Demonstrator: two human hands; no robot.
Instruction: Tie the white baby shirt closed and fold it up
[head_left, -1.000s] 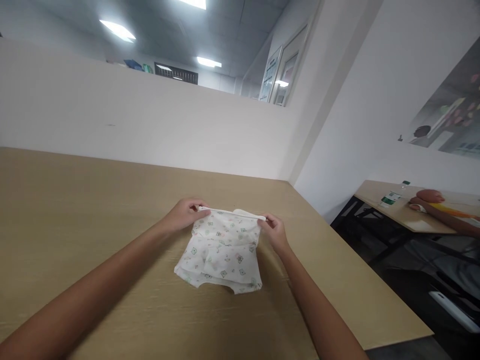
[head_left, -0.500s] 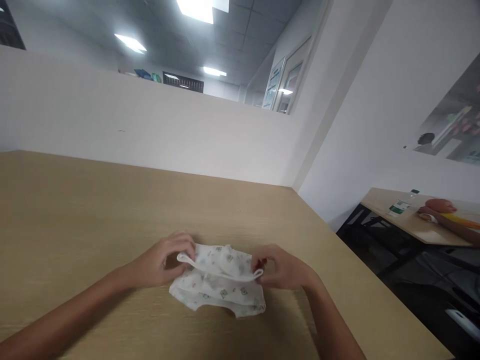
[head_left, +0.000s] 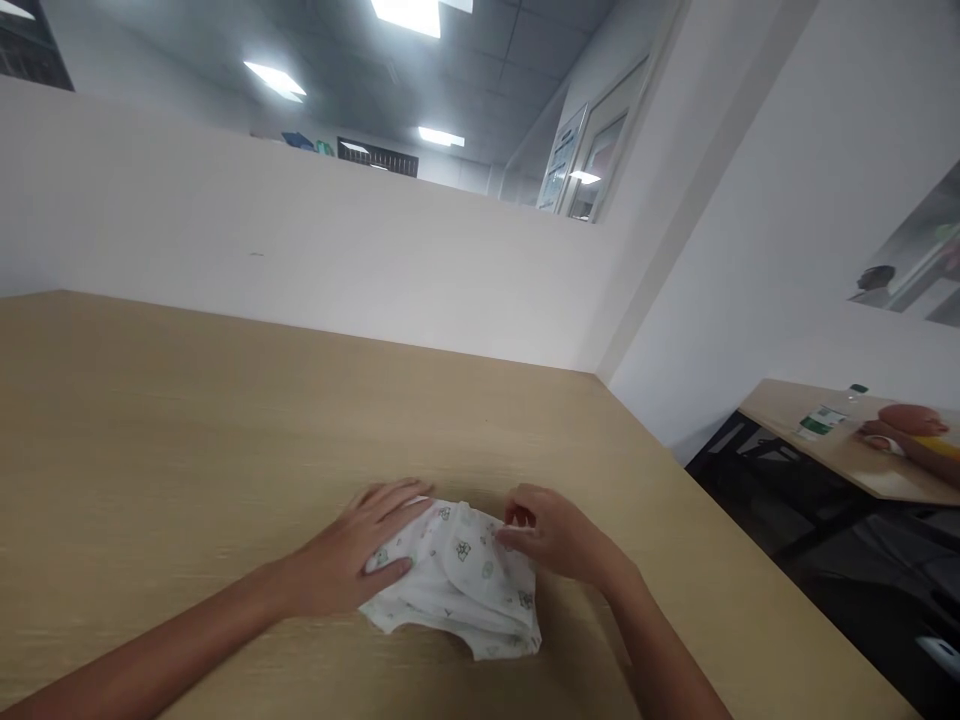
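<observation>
A small printed garment (head_left: 457,580) lies folded on the wooden surface (head_left: 187,430); the left hand (head_left: 360,560) presses flat, fingers spread, while the right hand (head_left: 555,540) pinches its edge (a careless tug could undo the fold).

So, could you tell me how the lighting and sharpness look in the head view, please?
Head view: ceiling panels blow out to white glare; the wide lens bends the partition wall; soft, faint shadows lie under the left hand and right hand on the garment; its print is slightly soft.
</observation>
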